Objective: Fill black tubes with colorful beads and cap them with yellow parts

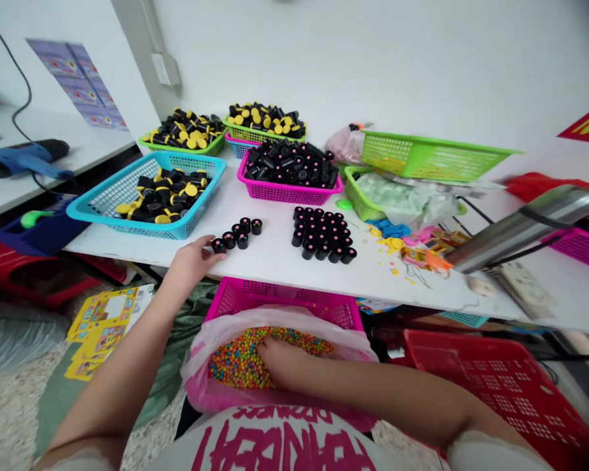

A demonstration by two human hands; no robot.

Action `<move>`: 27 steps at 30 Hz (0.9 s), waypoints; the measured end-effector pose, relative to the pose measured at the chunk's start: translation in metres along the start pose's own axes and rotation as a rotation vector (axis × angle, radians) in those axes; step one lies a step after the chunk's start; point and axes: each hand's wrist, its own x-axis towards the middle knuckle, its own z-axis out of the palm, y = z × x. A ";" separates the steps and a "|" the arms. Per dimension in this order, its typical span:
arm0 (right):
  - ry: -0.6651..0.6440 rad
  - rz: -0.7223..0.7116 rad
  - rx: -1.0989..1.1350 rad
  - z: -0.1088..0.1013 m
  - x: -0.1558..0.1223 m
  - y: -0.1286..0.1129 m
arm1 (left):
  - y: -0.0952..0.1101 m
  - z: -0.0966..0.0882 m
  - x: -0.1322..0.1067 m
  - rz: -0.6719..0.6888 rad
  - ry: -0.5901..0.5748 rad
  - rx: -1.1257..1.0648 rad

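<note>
My left hand rests at the table's near edge, its fingertips beside a small group of black cylinders with pink-dotted tops. It seems to hold nothing. A larger group of the same cylinders stands upright to the right. My right hand is pushed into multicoloured small beads, and its fingertips are buried. The beads fill a pink-white plastic bag lining a magenta mesh basket just below the table edge.
On the white table, a cyan basket, a magenta basket and a green basket hold black-and-yellow parts. A steel cylinder juts in at right. A red basket sits on the floor.
</note>
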 end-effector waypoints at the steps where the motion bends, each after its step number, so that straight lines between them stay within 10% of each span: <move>1: -0.007 -0.030 0.008 0.000 0.003 0.000 | 0.006 -0.002 0.001 0.058 0.043 0.015; 5: -0.015 -0.111 0.064 0.001 0.010 0.003 | 0.053 0.006 0.006 0.280 0.183 -0.046; 11: 0.011 -0.148 0.190 -0.003 0.006 0.008 | 0.117 0.079 0.038 0.367 -0.180 -0.158; 16: 0.030 -0.086 0.321 -0.007 -0.004 0.010 | 0.124 0.106 0.049 0.360 -0.230 -0.184; 27: 0.016 -0.071 0.377 -0.008 -0.004 0.012 | 0.126 0.101 0.049 0.434 -0.174 -0.260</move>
